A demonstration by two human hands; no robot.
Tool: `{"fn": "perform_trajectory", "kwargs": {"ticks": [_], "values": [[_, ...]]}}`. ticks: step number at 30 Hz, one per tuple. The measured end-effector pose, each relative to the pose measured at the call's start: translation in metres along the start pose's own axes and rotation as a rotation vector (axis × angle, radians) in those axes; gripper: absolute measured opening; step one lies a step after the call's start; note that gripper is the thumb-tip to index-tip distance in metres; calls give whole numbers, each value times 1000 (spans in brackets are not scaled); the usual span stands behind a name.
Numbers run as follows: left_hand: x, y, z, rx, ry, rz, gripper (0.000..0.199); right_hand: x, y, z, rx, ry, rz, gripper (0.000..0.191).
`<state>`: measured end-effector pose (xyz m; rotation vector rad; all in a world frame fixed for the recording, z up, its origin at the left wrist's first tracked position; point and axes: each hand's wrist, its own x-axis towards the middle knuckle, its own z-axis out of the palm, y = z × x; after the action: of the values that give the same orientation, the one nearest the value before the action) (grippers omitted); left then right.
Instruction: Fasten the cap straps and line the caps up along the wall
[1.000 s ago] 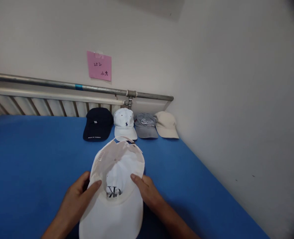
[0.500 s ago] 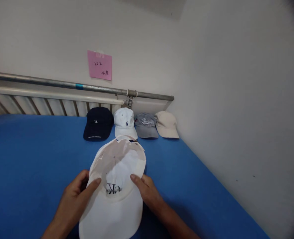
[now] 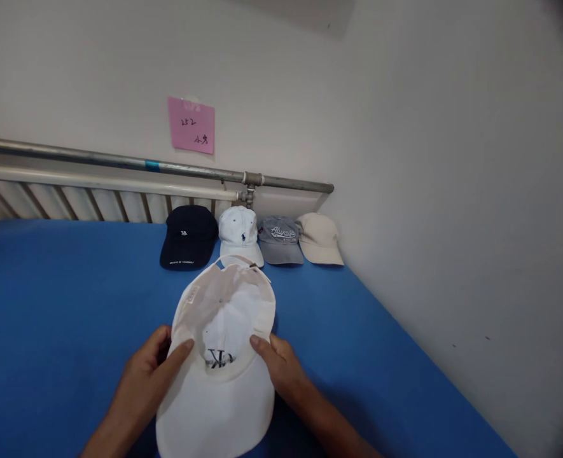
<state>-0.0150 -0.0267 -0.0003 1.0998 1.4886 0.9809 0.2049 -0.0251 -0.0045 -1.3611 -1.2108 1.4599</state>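
Observation:
A white baseball cap is held with its hollow inside facing me and its brim toward me. Dark stitching shows through at the front of the crown, and the back strap points away. My left hand grips the cap's left edge where brim and crown meet, thumb over the inner band. On the opposite edge my right hand has a matching grip, its thumb on the band. The other fingers of both hands are partly hidden behind the cap.
Along the back of the blue sheet stand a black cap, a pale cap, a grey cap and a beige cap. Behind them are a radiator and a metal pipe. A pink note hangs on the wall.
The white cap has tilted slightly between my hands, its brim shifting a little right and its crown's right edge a little left. Both hands keep their grip.

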Motion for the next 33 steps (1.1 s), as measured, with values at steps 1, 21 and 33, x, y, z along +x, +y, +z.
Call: {"fn": "perform_trajectory", "kwargs": {"ticks": [1,21,33], "values": [[1,0,0,10,-12,-12,43,0,-1,0,-2,0,1,43],[-6,9,6,-13,-108,-160,58,1,0,2,39,1,24,45],[-7,7,7,18,-73,-105,52,0,-1,1,-6,23,22,42]]}}
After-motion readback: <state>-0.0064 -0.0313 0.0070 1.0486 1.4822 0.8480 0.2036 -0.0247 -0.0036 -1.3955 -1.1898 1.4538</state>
